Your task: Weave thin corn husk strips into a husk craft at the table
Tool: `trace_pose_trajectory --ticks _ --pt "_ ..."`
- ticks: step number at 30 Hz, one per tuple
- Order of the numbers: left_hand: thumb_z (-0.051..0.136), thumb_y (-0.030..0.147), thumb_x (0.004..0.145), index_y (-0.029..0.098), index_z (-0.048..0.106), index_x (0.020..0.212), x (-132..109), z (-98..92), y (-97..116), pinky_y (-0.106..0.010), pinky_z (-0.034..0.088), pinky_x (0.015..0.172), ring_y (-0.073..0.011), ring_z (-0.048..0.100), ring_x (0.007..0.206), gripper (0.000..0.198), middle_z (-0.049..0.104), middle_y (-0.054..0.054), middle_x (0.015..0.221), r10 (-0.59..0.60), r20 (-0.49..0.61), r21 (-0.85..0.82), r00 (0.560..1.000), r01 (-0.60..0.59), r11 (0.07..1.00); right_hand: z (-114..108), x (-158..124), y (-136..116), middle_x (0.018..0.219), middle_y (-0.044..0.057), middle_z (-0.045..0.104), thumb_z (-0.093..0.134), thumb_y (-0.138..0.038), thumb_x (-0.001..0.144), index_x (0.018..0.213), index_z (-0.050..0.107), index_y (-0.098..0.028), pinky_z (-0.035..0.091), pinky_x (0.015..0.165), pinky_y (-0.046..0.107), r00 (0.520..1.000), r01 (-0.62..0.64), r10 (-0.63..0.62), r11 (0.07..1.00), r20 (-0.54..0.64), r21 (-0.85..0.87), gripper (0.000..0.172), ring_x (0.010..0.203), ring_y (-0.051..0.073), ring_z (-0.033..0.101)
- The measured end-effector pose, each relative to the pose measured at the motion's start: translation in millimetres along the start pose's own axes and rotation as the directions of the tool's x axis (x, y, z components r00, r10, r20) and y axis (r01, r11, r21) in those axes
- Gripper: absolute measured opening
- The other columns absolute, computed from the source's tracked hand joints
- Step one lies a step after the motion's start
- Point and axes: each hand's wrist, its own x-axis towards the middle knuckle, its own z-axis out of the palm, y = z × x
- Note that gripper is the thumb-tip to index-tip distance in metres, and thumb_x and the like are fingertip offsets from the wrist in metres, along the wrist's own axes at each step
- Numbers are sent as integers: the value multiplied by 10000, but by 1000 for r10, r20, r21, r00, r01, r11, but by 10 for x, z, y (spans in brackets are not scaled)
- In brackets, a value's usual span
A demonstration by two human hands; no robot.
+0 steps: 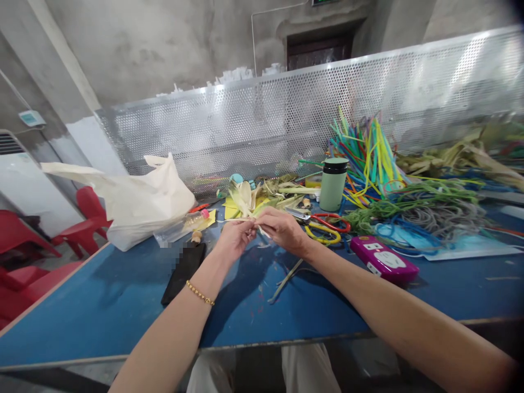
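Note:
Both my hands meet over the middle of the blue table (135, 316). My left hand (236, 239), below a gold bead bracelet (200, 293), is closed on the pale lower end of a corn husk piece (244, 197). The husk's wide leaves fan upward beyond the fingers. My right hand (283, 230) pinches the same piece, its fingertips touching those of my left hand. Scissors with red handles (333, 222) lie just beyond my right hand. A thin dry strip (284, 284) rests on the table in front of it.
A white plastic bag (143, 202) and a black flat object (184, 273) are on the left. To the right are a green cup (333, 185), a purple box (383, 259), green cords (426, 196) and colourful strips (368, 153). A perforated metal panel (245, 120) stands behind.

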Motion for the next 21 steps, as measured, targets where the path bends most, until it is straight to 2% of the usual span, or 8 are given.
trace_pose_trajectory --ticks 14,21 --pt "716 53 602 44 634 618 33 -34 44 -172 350 452 -46 464 445 84 563 -24 549 -57 -21 18 998 57 998 -88 31 -104 859 81 660 509 -138 899 897 696 -177 449 697 235 995 8 -7 1000 100 -5 191 796 160 610" --pt "717 35 600 45 638 648 19 -24 73 -183 348 468 -39 446 458 93 581 -32 588 -68 -19 36 998 68 997 -85 25 -103 852 77 658 543 -134 873 884 693 -174 446 693 235 996 -2 3 1000 85 -5 156 782 159 606"
